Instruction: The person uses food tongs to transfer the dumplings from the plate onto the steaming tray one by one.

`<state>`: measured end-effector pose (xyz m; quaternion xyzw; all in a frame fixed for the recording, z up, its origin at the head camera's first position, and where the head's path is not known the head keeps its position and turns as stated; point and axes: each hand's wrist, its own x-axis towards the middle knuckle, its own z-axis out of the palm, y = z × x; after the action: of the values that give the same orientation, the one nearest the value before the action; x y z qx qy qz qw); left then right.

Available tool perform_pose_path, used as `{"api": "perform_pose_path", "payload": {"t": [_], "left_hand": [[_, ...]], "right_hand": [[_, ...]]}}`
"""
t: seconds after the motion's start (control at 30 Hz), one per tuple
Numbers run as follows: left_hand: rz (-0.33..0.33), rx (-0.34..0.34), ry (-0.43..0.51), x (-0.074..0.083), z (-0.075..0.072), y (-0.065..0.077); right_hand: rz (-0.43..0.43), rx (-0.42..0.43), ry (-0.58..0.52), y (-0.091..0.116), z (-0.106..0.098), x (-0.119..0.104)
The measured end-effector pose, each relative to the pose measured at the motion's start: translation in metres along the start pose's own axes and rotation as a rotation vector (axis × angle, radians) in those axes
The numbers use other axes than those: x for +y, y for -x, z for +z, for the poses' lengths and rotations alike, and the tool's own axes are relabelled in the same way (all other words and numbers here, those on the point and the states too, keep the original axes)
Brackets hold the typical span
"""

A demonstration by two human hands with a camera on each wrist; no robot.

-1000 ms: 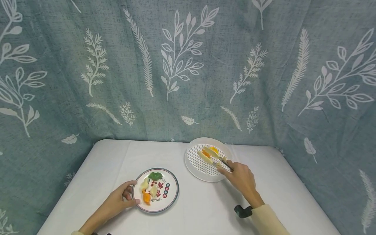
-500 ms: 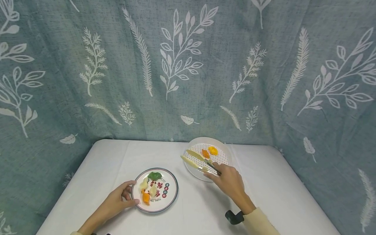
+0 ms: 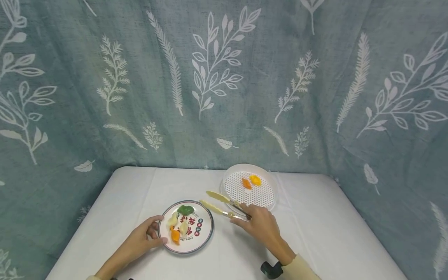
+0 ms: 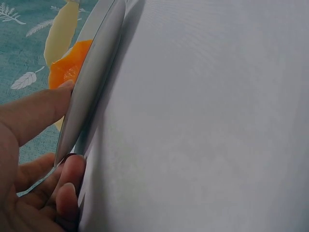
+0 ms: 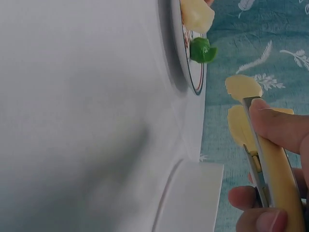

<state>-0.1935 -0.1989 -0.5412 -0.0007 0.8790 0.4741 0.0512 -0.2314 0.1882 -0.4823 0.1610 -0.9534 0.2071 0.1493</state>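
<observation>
My left hand (image 3: 141, 237) holds the left rim of a round white plate (image 3: 192, 245), thumb on the edge and fingers curled at its side. On the plate lie a green dumpling (image 3: 185, 210), an orange dumpling (image 3: 175, 236) and two pale dumplings (image 3: 183, 228). In my right hand (image 3: 260, 225) is a pair of tongs (image 3: 218, 196) with pale yellow tips. The tips stand apart with nothing between them, near the plate's upper right edge. In the right wrist view the thumb presses on one arm of the tongs (image 5: 277, 174).
A white round steamer tray (image 3: 260, 198) with a perforated base stands behind my right hand. It holds an orange dumpling (image 3: 246, 183) and a yellow dumpling (image 3: 255, 180). A white cloth covers the table (image 3: 315, 217); a patterned blue-green curtain (image 3: 224, 77) hangs behind and at the sides.
My right hand has moved left and toward me with the tongs, away from the orange dumpling, which now lies free in the steamer tray. The left hand and plate have stayed put.
</observation>
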Motion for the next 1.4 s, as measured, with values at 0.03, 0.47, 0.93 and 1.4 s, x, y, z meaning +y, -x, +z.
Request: {"api": "perform_pose_path", "payload": {"t": [0.03,0.47,0.93,1.4], "left_hand": [[0.0,0.001,-0.005,0.001,0.0,0.0],[-0.019,-0.006,0.0,0.002,0.0,0.001],[-0.013,0.001,0.003,0.001,0.0,0.001],[-0.007,0.001,0.011,0.002,0.0,0.0]], "right_hand": [[-0.006,-0.001,-0.008,0.001,0.002,-0.002],[-0.096,-0.072,-0.028,0.009,0.02,-0.016],[-0.128,-0.067,-0.006,0.007,0.026,-0.024],[-0.214,-0.053,0.053,-0.004,0.041,-0.026]]}}
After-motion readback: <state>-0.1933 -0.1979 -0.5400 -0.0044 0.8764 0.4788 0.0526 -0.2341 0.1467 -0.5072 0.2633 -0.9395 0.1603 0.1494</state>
